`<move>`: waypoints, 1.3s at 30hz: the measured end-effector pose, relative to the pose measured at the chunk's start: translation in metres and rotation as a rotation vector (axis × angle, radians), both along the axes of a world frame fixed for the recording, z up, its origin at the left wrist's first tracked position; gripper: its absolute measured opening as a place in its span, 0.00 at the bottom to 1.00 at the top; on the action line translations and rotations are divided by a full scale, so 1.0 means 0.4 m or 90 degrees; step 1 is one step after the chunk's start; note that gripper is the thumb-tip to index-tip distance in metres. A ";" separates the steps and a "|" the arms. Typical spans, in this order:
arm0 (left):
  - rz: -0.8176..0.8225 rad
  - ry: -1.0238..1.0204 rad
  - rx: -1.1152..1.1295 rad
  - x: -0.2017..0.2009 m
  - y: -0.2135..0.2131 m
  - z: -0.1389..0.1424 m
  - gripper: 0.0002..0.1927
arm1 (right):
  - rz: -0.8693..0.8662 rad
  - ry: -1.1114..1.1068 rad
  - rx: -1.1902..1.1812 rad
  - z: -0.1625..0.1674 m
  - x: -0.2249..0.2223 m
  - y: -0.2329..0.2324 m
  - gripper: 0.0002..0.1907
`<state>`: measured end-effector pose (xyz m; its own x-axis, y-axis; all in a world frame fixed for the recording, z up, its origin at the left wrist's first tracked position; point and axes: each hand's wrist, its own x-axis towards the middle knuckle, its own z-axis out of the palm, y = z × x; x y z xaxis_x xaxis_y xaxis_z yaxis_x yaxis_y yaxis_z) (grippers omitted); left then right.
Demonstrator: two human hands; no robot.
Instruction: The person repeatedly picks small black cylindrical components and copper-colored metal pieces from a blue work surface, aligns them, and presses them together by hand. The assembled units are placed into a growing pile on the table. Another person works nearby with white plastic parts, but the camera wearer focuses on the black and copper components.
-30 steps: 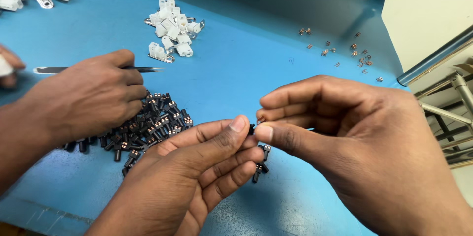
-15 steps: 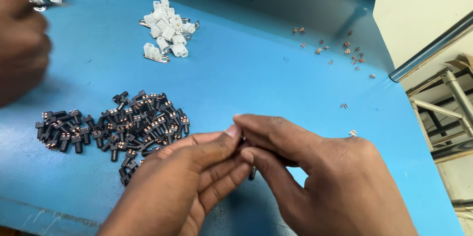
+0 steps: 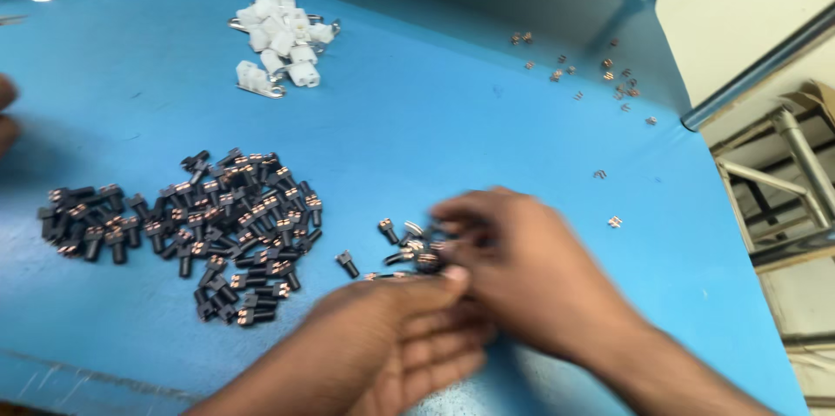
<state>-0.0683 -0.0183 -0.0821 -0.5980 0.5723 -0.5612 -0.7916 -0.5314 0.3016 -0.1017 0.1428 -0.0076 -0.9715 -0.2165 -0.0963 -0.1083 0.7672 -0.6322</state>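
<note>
Many black parts [image 3: 217,225] piled at left, few loose beside blurred right hand [image 3: 531,268]; left hand [image 3: 391,338] flat, open. Right grip: cannot tell. Most sorting apparently left.

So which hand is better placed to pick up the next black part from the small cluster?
Probably the right hand: its fingers already rest on the cluster. The left hand lies palm-up just below it.

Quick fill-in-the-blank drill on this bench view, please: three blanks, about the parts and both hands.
The table top is coloured ____.
The far pile of plastic connectors is coloured ____.
The left hand and right hand meet beside the ____-coloured small parts with copper ends.

Missing words: blue; white; black
</note>
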 end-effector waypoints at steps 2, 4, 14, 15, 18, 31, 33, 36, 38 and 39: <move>0.101 0.049 -0.021 -0.004 -0.043 -0.001 0.19 | 0.052 0.020 0.018 -0.020 -0.019 -0.053 0.19; 0.138 0.013 -0.053 -0.003 -0.102 0.010 0.19 | 0.108 0.026 -0.023 -0.030 -0.046 -0.092 0.19; 0.210 0.422 -0.671 -0.159 -0.184 0.224 0.13 | -0.030 -0.053 -0.119 -0.021 -0.071 -0.037 0.18; 0.239 0.481 -0.772 -0.220 -0.200 0.227 0.14 | -0.066 -0.040 -0.077 -0.024 -0.057 -0.014 0.18; 0.117 0.473 -1.130 -0.375 -0.268 0.182 0.32 | -0.082 0.011 -0.117 -0.039 -0.007 0.058 0.17; 0.148 0.568 -1.136 -0.380 -0.127 0.149 0.30 | -0.485 0.057 0.110 -0.019 -0.003 0.273 0.16; 0.147 0.619 -1.071 -0.379 -0.074 0.144 0.25 | -0.400 0.027 -0.110 -0.031 -0.046 0.289 0.14; 0.149 0.728 -1.007 -0.355 0.022 0.141 0.24 | -0.329 0.066 -0.150 -0.031 -0.153 0.311 0.12; 0.082 0.693 -0.930 -0.310 0.087 0.148 0.22 | -0.268 0.146 -0.081 -0.018 -0.272 0.319 0.12; 0.040 0.677 -0.882 -0.280 0.115 0.151 0.22 | -0.223 0.198 -0.048 -0.011 -0.342 0.321 0.11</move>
